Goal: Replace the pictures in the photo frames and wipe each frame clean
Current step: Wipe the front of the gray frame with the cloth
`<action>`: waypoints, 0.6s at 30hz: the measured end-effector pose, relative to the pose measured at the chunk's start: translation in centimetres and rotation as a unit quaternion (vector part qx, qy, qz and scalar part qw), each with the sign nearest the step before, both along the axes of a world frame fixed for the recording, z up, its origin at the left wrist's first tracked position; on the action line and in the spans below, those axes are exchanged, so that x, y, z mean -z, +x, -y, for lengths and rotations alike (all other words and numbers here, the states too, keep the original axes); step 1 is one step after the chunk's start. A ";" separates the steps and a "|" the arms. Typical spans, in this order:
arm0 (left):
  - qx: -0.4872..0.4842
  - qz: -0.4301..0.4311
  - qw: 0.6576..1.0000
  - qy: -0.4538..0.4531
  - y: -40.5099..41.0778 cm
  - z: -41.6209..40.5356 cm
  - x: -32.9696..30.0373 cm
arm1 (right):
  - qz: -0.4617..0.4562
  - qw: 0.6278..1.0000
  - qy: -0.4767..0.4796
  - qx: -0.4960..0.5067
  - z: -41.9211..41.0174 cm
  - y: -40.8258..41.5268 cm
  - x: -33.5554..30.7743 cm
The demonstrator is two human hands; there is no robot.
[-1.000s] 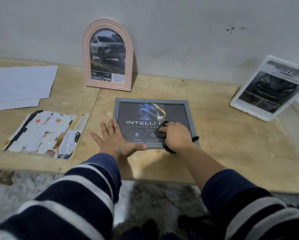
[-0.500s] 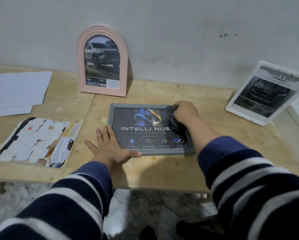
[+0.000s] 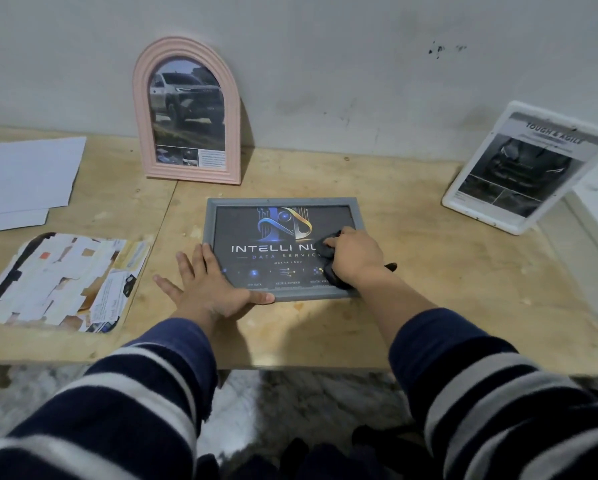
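**Wiping the grey frame's glass**

Our right hand (image 3: pixel 354 258), at centre right of the picture, is curled around a bunched dark cloth (image 3: pixel 328 252) and presses it onto the glass of the grey frame (image 3: pixel 283 202). Our left hand (image 3: pixel 207 282), just left of centre, lies flat with fingers spread and straight, its palm over the frame's lower left corner and its thumb along the bottom edge, holding nothing.

The grey frame lies flat on the wooden table (image 3: pixel 429 271) in the middle of the picture. We judge this to be the wiping step for this frame; the left half of the glass looks yet to be covered, so the next move calls for sweeping the cloth leftward while the other hand braces the frame.

The picture inside reads "INTELLI NU…", with "DATA SERVICE" partly hidden beneath it. At upper left a pink arched frame (image 3: pixel 186 112) shows a car; at right a white frame (image 3: pixel 529 168) reads "TOUGH & AGILE". Loose papers (image 3: pixel 24 178) lie at far left.
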State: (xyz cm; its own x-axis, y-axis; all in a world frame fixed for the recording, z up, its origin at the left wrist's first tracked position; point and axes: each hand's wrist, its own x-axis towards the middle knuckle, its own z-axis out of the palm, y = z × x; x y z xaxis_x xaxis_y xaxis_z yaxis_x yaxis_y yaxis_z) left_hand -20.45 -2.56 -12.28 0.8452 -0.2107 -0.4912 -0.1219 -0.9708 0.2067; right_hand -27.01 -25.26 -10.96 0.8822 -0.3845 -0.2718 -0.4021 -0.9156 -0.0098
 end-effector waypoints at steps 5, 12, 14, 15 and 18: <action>0.000 0.012 1.000 0.000 -0.1 -0.1 0.2 | -0.010 0.998 0.033 0.049 -0.6 -1.3 -0.9; 0.001 0.009 1.000 -0.009 -0.1 -0.3 0.2 | -0.015 0.990 0.110 0.092 -1.2 -2.6 -2.2; 0.003 -0.004 1.000 -0.013 0.0 -0.3 0.2 | 0.004 0.971 0.196 0.137 -0.4 -2.1 -2.9; 0.005 -0.013 1.000 -0.016 0.2 -0.3 0.1 | 0.024 0.956 0.240 0.169 0.1 -1.7 -3.2; -0.007 -0.028 0.999 -0.037 0.9 -0.3 -0.2 | 0.114 0.906 0.314 0.259 1.8 -0.4 -3.6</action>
